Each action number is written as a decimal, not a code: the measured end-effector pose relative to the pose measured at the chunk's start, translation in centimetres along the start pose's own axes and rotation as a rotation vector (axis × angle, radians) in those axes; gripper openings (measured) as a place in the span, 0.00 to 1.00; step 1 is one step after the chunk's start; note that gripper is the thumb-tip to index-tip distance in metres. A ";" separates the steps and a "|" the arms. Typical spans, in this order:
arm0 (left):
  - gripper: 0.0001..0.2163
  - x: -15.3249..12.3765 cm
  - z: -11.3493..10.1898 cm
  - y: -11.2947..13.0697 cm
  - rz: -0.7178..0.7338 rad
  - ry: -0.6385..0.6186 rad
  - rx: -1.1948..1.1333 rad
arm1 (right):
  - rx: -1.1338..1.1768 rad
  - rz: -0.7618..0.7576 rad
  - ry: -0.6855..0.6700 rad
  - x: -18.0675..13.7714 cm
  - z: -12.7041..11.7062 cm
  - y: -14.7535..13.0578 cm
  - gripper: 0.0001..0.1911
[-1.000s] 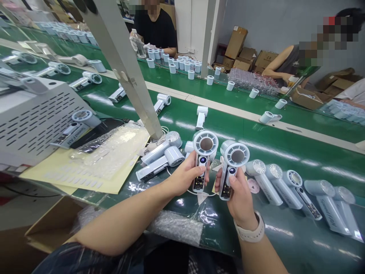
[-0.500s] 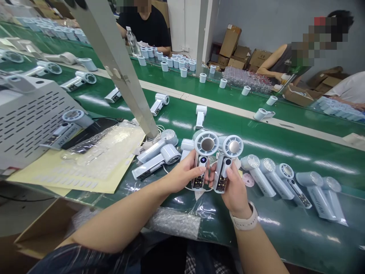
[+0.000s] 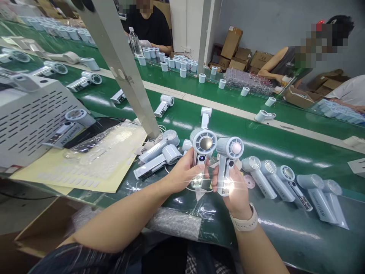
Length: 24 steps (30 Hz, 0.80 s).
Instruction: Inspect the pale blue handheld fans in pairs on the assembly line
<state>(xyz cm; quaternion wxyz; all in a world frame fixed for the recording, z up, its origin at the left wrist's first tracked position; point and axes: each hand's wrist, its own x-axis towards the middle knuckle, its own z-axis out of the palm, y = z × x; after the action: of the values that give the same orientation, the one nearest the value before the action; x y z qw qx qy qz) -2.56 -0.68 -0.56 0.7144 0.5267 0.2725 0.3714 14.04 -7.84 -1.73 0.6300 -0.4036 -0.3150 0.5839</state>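
Observation:
My left hand (image 3: 181, 174) is wrapped round the handle of a pale blue handheld fan (image 3: 203, 144), held upright with its round head facing me and a small display lit on the handle. My right hand (image 3: 236, 190) grips the handle of a second handheld fan (image 3: 229, 149), turned a little to the right. Bright glare sits on the lower part of both handles. The two fans are side by side, close but apart, above the green bench (image 3: 285, 152).
Several more fans (image 3: 285, 180) lie in a row right of my hands and two (image 3: 158, 154) lie left. A slanted metal post (image 3: 128, 68), a perforated grey box (image 3: 31, 114) and yellow sheets (image 3: 85, 167) stand left. Other people work across the belt among small white cups (image 3: 182, 64).
The right-hand fan has turned so its head faces more to the right. Lights now glare on both handles. Both hands stay close together.

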 end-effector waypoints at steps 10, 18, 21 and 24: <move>0.26 -0.2 0.0 0.0 0.062 0.217 0.084 | 0.087 0.047 -0.189 -0.2 0.2 -0.9 0.12; 0.20 -0.4 -0.2 0.0 0.096 -0.002 -0.298 | 0.100 0.020 -0.392 -0.7 0.1 -1.8 0.17; 0.22 -0.9 -0.3 0.1 0.121 -0.058 -0.291 | 0.137 -0.016 -0.369 -0.5 0.1 -1.6 0.19; 0.22 -1.6 -0.1 0.1 0.140 -0.126 -0.254 | 0.153 -0.048 -0.258 -0.6 0.2 -1.2 0.26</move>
<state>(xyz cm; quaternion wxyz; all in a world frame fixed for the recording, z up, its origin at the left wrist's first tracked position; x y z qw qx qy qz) -3.63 -1.91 -0.51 0.7633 0.4722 0.1404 0.4180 14.37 -8.40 -0.59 0.6269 -0.2685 -0.3576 0.6379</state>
